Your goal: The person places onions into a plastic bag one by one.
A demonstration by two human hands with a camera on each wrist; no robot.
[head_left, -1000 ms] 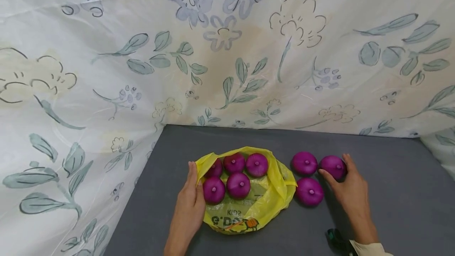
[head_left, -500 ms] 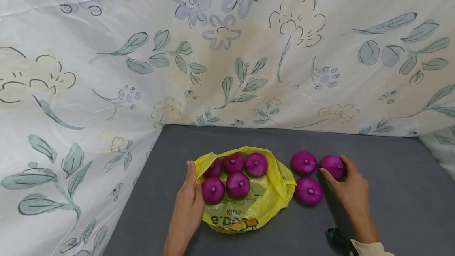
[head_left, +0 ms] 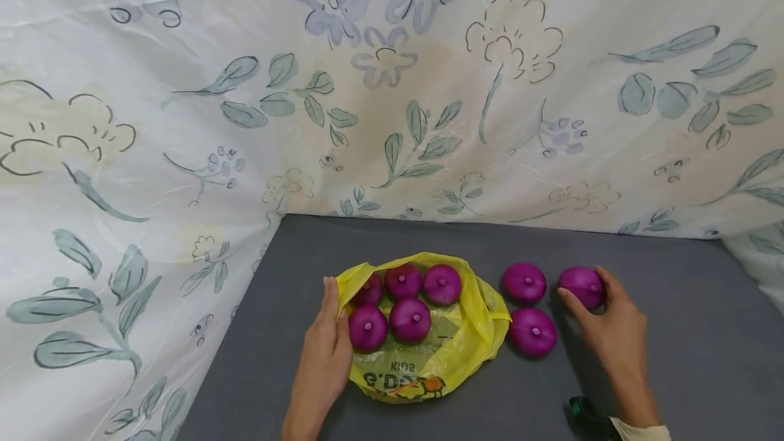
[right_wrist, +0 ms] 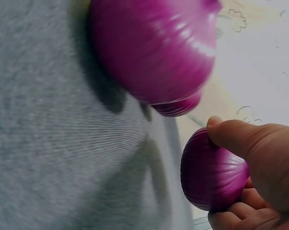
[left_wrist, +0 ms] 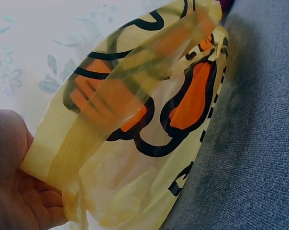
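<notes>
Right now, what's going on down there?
A person's left hand holds the edge of a yellow bag, with five onions visible inside. The right hand grips another onion. Two loose onions sit on the table between the bag and that hand.

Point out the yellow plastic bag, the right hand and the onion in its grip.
Yellow plastic bag (head_left: 480, 329), head view, on its crumpled side wall.
Right hand (head_left: 614, 325), head view, back of the hand.
Red onion (head_left: 578, 284), head view, beside its pale stub.
</notes>
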